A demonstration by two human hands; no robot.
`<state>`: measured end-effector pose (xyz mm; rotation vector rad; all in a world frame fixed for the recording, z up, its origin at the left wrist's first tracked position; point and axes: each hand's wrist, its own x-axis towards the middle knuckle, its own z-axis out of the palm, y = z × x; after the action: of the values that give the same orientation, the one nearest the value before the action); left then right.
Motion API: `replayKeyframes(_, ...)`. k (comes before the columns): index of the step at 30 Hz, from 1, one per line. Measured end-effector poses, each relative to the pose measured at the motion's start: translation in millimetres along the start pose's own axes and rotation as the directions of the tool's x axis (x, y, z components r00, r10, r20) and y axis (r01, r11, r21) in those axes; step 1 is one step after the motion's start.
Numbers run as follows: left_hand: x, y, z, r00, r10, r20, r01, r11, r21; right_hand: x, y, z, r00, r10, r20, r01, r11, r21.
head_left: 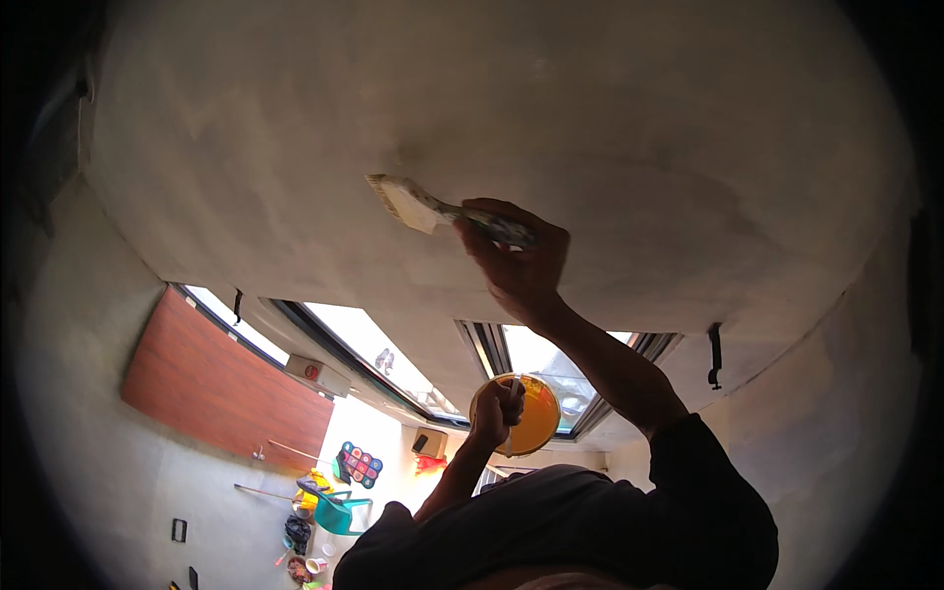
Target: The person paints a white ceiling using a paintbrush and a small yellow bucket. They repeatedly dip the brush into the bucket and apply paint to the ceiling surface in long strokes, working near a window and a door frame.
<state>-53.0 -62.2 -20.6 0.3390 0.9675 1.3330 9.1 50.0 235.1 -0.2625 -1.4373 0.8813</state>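
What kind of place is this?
It looks like an indoor room, maybe in a home, though I can't be sure. You can see a flat reddish-brown door, a dark-framed glass window letting in light, and a teal plastic chair or stool.

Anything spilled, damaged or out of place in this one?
At lower left, a teal item, a yellow bundle and a black bundle crowd together untidily. The pale surface looks patchy, perhaps only from shading. The brush in the right hand and yellow bucket in the left hand look normal; no spill shows.
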Motion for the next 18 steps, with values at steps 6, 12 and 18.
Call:
replayKeyframes(6, 4, -1, -2, 0.998, -0.02, 0.061, 0.022, 0.999, -0.035, 3, 6, -38, 0.983, -0.123, -0.139, 0.089, 0.969, -0.23)
replayKeyframes(12, 2, 5, 21, 0.996, -0.092, -0.011, 0.091, 0.995, -0.043, -25, -37, -197, 0.868, -0.213, -0.448, 0.035, 0.927, -0.373)
replayKeyframes(18, 14, 1, 22, 0.977, -0.153, 0.148, 0.16, 0.986, -0.035, -66, -98, -323, 0.666, -0.557, -0.496, -0.122, 0.575, -0.809)
